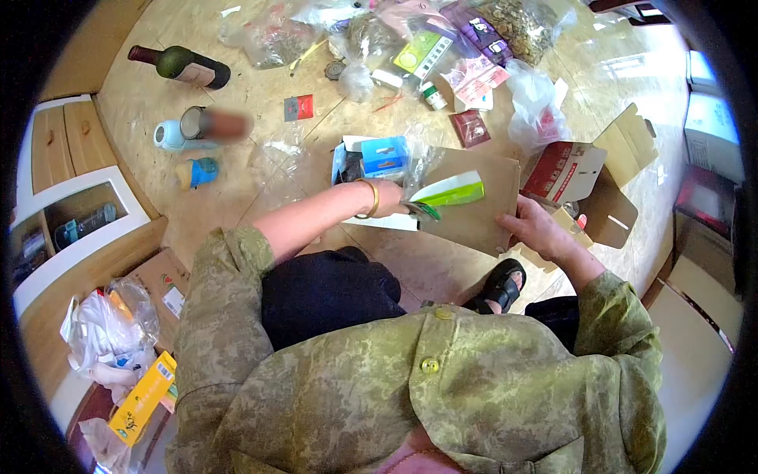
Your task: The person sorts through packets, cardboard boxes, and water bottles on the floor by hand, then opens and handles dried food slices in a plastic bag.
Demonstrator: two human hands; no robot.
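Note:
My left hand [384, 199], with a gold bangle at the wrist, is closed around a green-and-white packet [450, 190]. The packet reaches across a brown cardboard piece [466, 223]; its lower part near my fingers is dark green and hard to make out. My right hand [537, 227] grips the right edge of that cardboard, thumb on the near face. Just beyond my left hand sits an open white box [347, 146] with a blue packet [384, 156] and clear plastic in it. Right of my right hand stands an open cardboard carton [604, 207] with raised flaps.
A wine bottle [180, 66], a blue-white cup [170, 135] and a small blue item [203, 171] are on the floor at left. Bagged goods [517, 28] lie at the far side. Cabinets [79, 213] stand left; a yellow box [144, 397] lies at lower left.

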